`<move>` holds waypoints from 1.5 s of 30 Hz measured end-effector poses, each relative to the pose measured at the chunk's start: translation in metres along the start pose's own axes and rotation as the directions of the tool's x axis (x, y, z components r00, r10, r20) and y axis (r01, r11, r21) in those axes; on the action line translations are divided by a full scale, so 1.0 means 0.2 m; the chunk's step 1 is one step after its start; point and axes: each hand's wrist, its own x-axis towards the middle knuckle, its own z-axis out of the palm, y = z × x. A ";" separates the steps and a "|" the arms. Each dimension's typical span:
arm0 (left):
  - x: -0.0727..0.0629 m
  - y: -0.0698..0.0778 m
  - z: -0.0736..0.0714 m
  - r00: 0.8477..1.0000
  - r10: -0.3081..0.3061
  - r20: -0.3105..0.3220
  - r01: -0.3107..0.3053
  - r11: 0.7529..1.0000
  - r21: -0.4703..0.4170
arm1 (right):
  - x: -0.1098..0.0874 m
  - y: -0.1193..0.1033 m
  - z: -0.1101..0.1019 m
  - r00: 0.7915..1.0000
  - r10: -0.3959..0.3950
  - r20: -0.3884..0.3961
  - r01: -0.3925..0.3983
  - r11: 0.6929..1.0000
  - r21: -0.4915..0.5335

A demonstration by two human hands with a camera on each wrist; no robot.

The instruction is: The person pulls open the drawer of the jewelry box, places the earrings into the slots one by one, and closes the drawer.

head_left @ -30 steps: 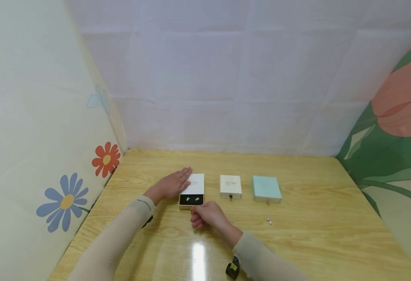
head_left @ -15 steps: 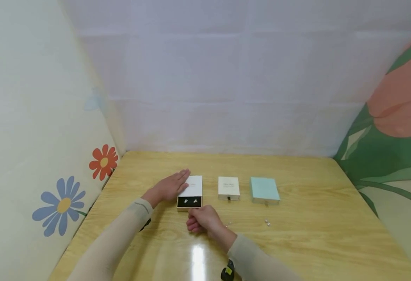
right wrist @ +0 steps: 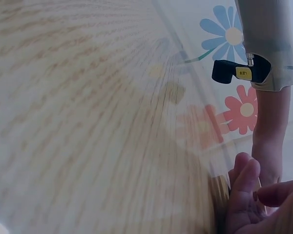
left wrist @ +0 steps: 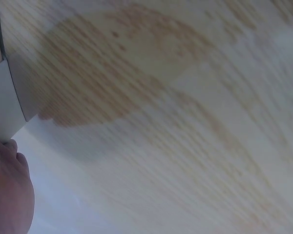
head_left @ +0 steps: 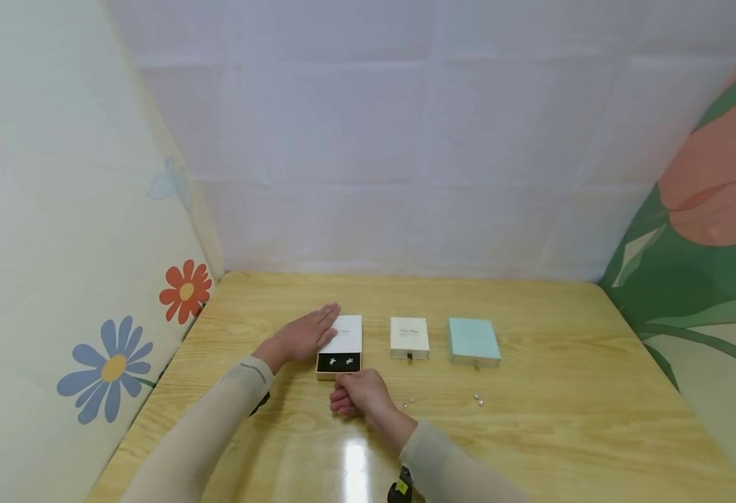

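Observation:
A white sliding jewelry box [head_left: 347, 338] lies on the table with its drawer [head_left: 325, 375] part-way out toward me. Two small silvery earrings [head_left: 349, 361] sit in the drawer's black insert. My left hand [head_left: 301, 337] rests on the box's left side and top, fingers straight toward the far edge. At the drawer's front, my right hand [head_left: 368, 395] has its other fingers curled while thumb and forefinger pinch a small brownish pull tab [right wrist: 255, 195], mostly hidden by the fingers. The left wrist view shows only a corner of the box [left wrist: 7, 100] beside that hand.
To the right stand a cream box [head_left: 409, 337] and a light-blue box [head_left: 474, 339], both with small tabs in front. Tiny silvery pieces [head_left: 479, 399] lie before the blue box, and two more small pieces [head_left: 406, 405] lie near my right wrist. A white cloth [head_left: 368, 175] hangs behind.
My right hand and forearm have shifted slightly left, uncovering the small pieces near the wrist. The head view has moved a little. The left hand stays on the box; the drawer looks equally far out.

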 end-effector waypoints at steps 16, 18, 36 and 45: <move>0.00 -0.01 0.01 1.000 0.009 -0.013 -0.009 1.000 -0.006 | 0.02 0.01 0.03 0.999 0.038 -0.025 -0.035 0.994 0.103; 0.00 -0.01 0.01 1.000 0.011 -0.018 -0.011 1.000 -0.010 | 0.02 0.01 0.04 0.999 0.040 -0.033 -0.036 0.994 0.102; 0.00 0.00 0.00 1.000 0.003 -0.004 -0.003 1.000 -0.004 | 0.02 0.00 0.05 0.998 0.034 -0.057 -0.025 0.986 0.163; 0.00 0.00 0.00 1.000 -0.001 0.006 0.001 1.000 -0.004 | 0.03 -0.01 0.05 0.998 0.030 -0.058 -0.020 0.986 0.166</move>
